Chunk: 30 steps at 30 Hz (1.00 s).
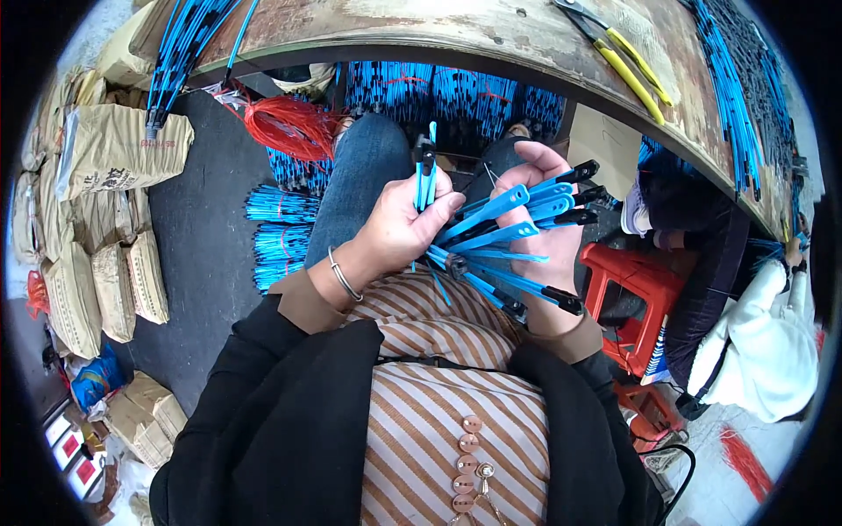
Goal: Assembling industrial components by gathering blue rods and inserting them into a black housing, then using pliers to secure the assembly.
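Observation:
In front of my lap, my left hand is closed around a few narrow blue strips with black ends, which stand up out of the fist. My right hand, palm turned up, holds a fanned bundle of blue strips with black end pieces. Some of these strips have rounded, holed ends. The left thumb comes close to the bundle; whether it touches cannot be made out. Parts of the right fingers are hidden behind the strips.
Ahead is a worn wooden table with yellow-handled pliers. Blue bundles lie on the floor, near red cords. Brown paper sacks line the left. On the right are a red stool and a person in white.

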{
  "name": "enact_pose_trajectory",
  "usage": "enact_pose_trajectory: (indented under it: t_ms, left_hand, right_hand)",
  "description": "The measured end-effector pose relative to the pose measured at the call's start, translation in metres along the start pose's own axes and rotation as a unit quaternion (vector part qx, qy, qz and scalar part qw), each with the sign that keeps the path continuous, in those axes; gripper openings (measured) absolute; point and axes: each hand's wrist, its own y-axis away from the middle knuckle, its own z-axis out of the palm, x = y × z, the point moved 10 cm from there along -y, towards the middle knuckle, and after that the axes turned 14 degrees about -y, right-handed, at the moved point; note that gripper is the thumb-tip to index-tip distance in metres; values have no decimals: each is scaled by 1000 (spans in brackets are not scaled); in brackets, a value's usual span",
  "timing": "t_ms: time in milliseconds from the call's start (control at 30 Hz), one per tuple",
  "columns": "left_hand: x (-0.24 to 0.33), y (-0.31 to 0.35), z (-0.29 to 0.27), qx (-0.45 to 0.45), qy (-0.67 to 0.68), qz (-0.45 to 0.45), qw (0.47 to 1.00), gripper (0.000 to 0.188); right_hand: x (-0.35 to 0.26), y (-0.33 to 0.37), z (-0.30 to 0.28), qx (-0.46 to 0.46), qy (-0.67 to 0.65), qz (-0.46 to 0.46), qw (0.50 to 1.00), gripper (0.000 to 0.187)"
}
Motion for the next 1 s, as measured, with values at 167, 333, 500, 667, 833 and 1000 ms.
enact_pose_trajectory:
  t_ms: [167,333,500,667,833,1000]
  left_hand:
    - [-7,3,-1,15,0,-14,1000,15]
    - [-6,5,-1,13,7,-17,1000,14]
    - [-1,8,-1,25,-9,-4,1000,15]
    - [3,11,4,-18,-50,-1,999,9]
    - [6,7,8,-66,46,-32,996,12]
    - [-5,1,-2,-92,267,-117,952,25]
  right_hand:
    - [0,4,1,7,-8,-7,1000,50]
    - [-1,4,2,10,-14,-5,1000,50]
    - [-1,4,1,21,15,4,1000,48]
    - [0,2,0,39,19,8,999,44]
    - [1,1,-12,92,32,-9,995,40]
    - [-4,0,-1,76,64,-14,995,34]
